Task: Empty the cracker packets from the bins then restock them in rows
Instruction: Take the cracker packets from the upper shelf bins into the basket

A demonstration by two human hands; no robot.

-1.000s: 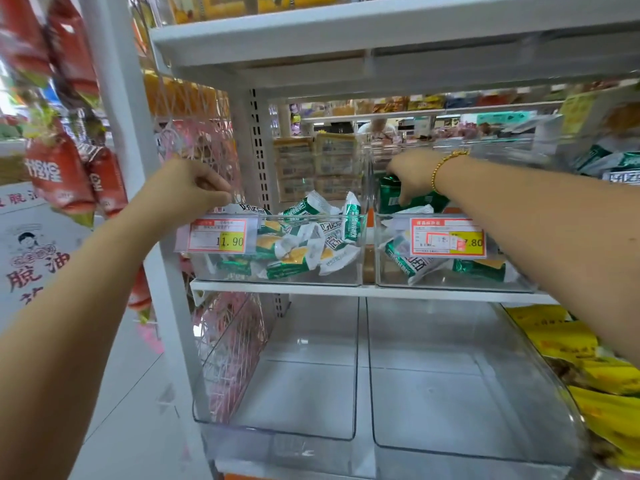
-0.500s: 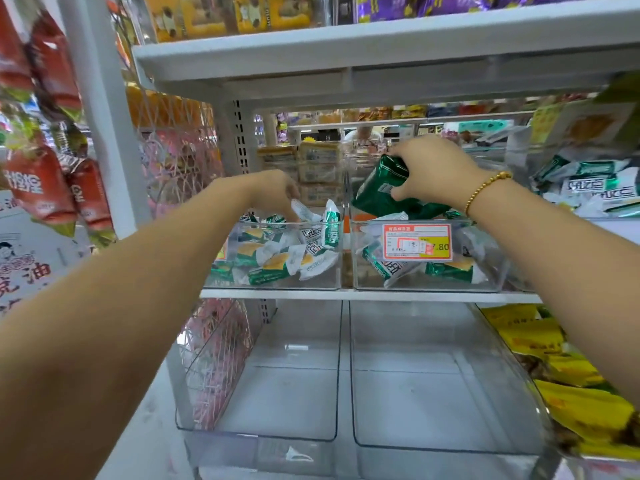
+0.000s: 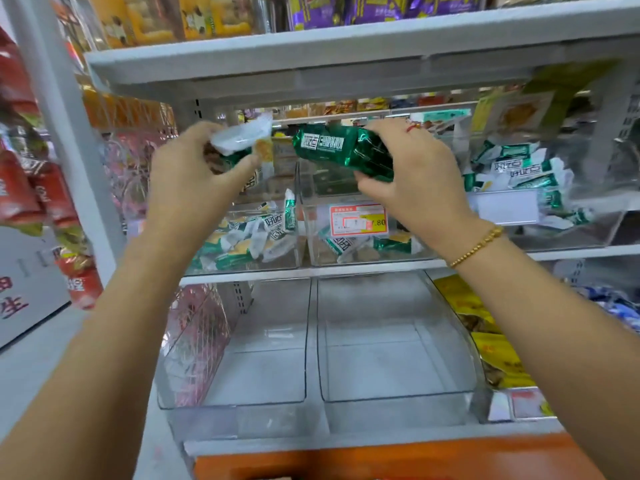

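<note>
My left hand (image 3: pixel 188 171) grips a small white and green cracker packet (image 3: pixel 242 138), lifted above the left clear bin (image 3: pixel 294 252). That bin holds several loose white and green packets (image 3: pixel 249 237). My right hand (image 3: pixel 412 174) holds a larger dark green packet (image 3: pixel 341 148) above the middle clear bin (image 3: pixel 311 216), which carries an orange price tag (image 3: pixel 358 220) and has a few packets (image 3: pixel 349 245) at its bottom. A third bin on the right (image 3: pixel 616 230) holds more green and white packets (image 3: pixel 519 171).
Two large clear bins (image 3: pixel 306 341) on the shelf below hold nothing. Yellow snack bags (image 3: pixel 495 348) fill the bin to their right. Red packets (image 3: pixel 20 188) hang on the left of the grey upright (image 3: pixel 65 109). A white shelf (image 3: pixel 346 53) runs overhead. An orange surface (image 3: pixel 381 459) lies at the bottom.
Both hands have come up out of the bins toward me, the left now holding a small packet and the right lifting the dark green packet higher. The view has tilted up.
</note>
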